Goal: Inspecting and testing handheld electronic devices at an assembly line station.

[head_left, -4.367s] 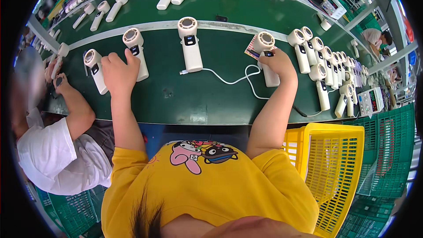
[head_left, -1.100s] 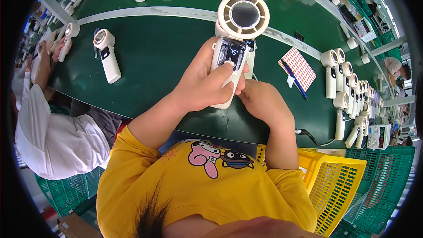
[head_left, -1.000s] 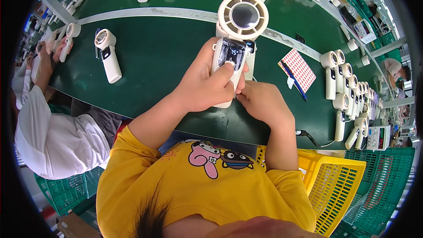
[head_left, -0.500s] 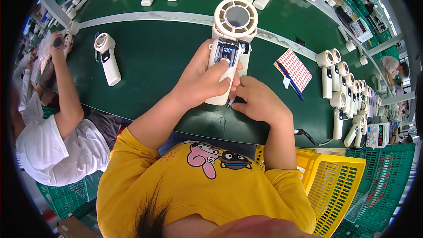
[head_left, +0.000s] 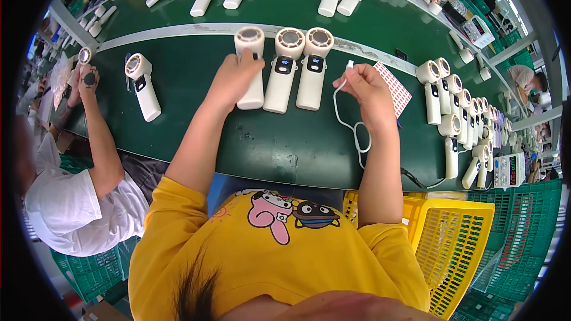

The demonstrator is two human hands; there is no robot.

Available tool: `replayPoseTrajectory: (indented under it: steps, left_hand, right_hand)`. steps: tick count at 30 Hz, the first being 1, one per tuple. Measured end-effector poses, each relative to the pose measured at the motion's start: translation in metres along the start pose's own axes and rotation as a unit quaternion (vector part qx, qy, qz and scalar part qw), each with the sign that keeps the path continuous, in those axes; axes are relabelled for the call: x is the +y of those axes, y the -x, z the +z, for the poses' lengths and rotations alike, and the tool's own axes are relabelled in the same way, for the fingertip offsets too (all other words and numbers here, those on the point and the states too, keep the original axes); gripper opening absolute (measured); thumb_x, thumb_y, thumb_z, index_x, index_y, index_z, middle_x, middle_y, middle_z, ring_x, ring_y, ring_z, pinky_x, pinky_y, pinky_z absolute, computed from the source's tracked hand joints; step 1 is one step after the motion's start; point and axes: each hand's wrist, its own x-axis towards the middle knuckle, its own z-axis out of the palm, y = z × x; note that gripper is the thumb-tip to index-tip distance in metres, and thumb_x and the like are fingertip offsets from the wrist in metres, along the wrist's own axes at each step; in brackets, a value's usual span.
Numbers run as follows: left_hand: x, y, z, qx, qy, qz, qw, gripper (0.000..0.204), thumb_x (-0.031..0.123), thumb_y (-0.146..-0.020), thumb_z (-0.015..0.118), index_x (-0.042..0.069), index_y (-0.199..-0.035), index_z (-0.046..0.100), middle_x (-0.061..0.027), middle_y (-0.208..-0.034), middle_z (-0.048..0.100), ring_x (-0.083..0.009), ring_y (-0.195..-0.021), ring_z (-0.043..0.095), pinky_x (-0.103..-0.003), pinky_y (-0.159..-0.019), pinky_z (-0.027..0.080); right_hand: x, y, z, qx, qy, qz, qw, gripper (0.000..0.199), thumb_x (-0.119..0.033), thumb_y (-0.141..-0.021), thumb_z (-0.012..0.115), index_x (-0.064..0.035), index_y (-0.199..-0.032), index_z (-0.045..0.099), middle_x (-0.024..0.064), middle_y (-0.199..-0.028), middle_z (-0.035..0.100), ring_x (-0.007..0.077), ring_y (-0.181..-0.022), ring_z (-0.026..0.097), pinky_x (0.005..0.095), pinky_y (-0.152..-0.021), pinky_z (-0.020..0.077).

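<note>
Three white handheld fans lie side by side in front of me. On the leftmost handheld fan [head_left: 253,96] rests my left hand [head_left: 233,80], its fingers closed around the upper handle and partly covering the display. Lit displays show on the middle fan [head_left: 279,90] and on the right-hand fan [head_left: 311,88]. To the right of the row, my right hand [head_left: 370,90] pinches a white charging cable [head_left: 336,107] close to its plug, which points away from me. The cable hangs in a loop down toward the table edge, touching no fan.
Another fan [head_left: 144,92] lies to the left, near a co-worker's arm [head_left: 95,116]. A red-and-white label sheet [head_left: 395,92] is partly behind my right hand. Several fans [head_left: 432,104] stand grouped at the right by a power supply [head_left: 509,170]. A yellow crate [head_left: 455,249] sits below.
The fan I held up in my left hand is now down in a row with two others. My right hand has moved right, away from the fans, with the cable.
</note>
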Motion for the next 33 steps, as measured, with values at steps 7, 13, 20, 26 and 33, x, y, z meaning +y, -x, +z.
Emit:
replayPoseTrajectory:
  steps: [7,13,20,26,33]
  left_hand:
    - [-0.013,-0.013,0.013,-0.020,-0.313,0.090,0.945,0.038,0.032,-0.084,0.040,-0.002,-0.091,0.053,-0.0183,-0.090,0.058,-0.0302,-0.081,0.055,-0.036,-0.069,0.043]
    - [-0.018,-0.032,-0.004,-0.028,-0.324,0.099,0.941,0.042,0.034,-0.087,0.034,-0.003,-0.083,0.053,-0.0171,-0.083,0.060,-0.0318,-0.074,0.054,-0.037,-0.067,0.042]
    - [-0.027,-0.059,-0.010,0.102,-0.057,0.188,0.975,0.035,0.025,-0.089,0.040,-0.003,-0.071,0.048,-0.0127,-0.066,0.054,-0.0210,-0.061,0.044,-0.032,-0.060,0.039]
    - [-0.020,-0.057,-0.009,0.104,-0.084,0.130,0.982,0.033,0.022,-0.088,0.042,-0.003,-0.070,0.051,-0.0097,-0.061,0.053,-0.0186,-0.057,0.042,-0.029,-0.057,0.038]
    - [-0.023,-0.060,-0.009,0.100,-0.072,0.117,0.986,0.033,0.020,-0.088,0.042,-0.003,-0.069,0.054,-0.0077,-0.060,0.053,-0.0171,-0.055,0.042,-0.027,-0.055,0.037]
  right_hand:
    - [0.018,-0.014,0.022,0.129,0.204,0.097,0.966,0.021,-0.020,-0.082,0.053,0.0003,-0.087,0.054,0.0072,-0.074,0.056,0.0156,-0.071,0.056,0.0244,-0.066,0.0435]
    - [0.004,-0.030,0.016,0.151,0.383,0.021,0.911,0.030,-0.025,-0.080,0.051,0.0019,-0.090,0.057,0.0116,-0.080,0.060,0.0228,-0.074,0.056,0.0290,-0.068,0.0447]
    - [0.006,-0.191,-0.073,0.160,0.520,-0.009,0.839,0.029,-0.028,-0.077,0.048,-0.0086,-0.095,0.061,0.0099,-0.095,0.063,0.0305,-0.081,0.058,0.0340,-0.073,0.0462]
    - [0.041,-0.280,-0.095,0.154,0.637,0.021,0.755,0.035,-0.035,-0.077,0.044,-0.0137,-0.098,0.062,0.0082,-0.098,0.063,0.0289,-0.087,0.058,0.0357,-0.077,0.0457]
    - [0.052,-0.285,-0.062,0.208,0.656,0.137,0.712,0.039,-0.039,-0.074,0.050,-0.0119,-0.100,0.062,0.0120,-0.102,0.058,0.0294,-0.089,0.054,0.0371,-0.078,0.0432]
